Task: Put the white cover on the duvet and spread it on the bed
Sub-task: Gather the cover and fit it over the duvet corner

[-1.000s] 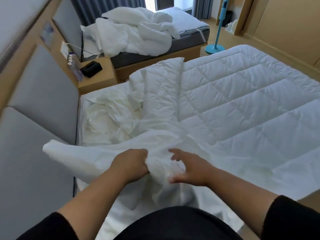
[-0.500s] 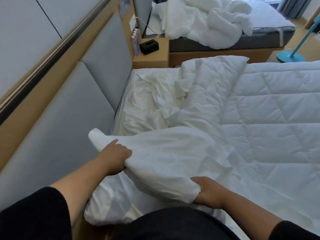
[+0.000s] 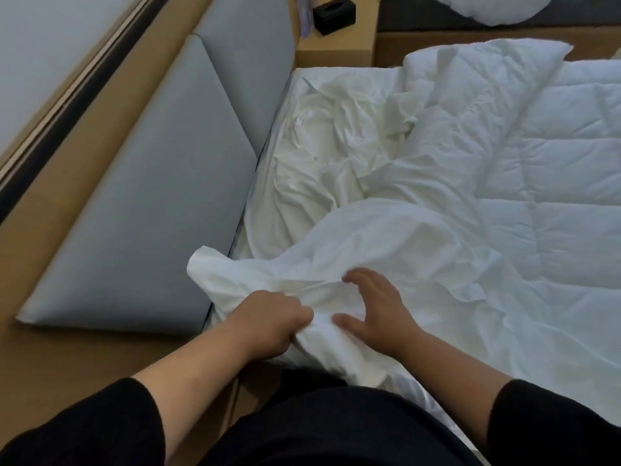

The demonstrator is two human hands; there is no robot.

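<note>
Fingers (image 3: 297, 309) of left hand (image 3: 268, 322) apparently bunch white cover (image 3: 386, 250).

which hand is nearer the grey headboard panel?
Left. The left hand grips the white cover just off the headboard panel; the right hand sits farther out over the bed.

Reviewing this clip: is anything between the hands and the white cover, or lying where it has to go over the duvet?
Nothing between: the left hand grips the white cover and the right hand rests on it. The duvet beyond lies bare on top, nothing visible on it.

Black tissue box (image 3: 334, 15) on wooden nightstand (image 3: 336, 50); grey headboard (image 3: 158, 210).
</note>
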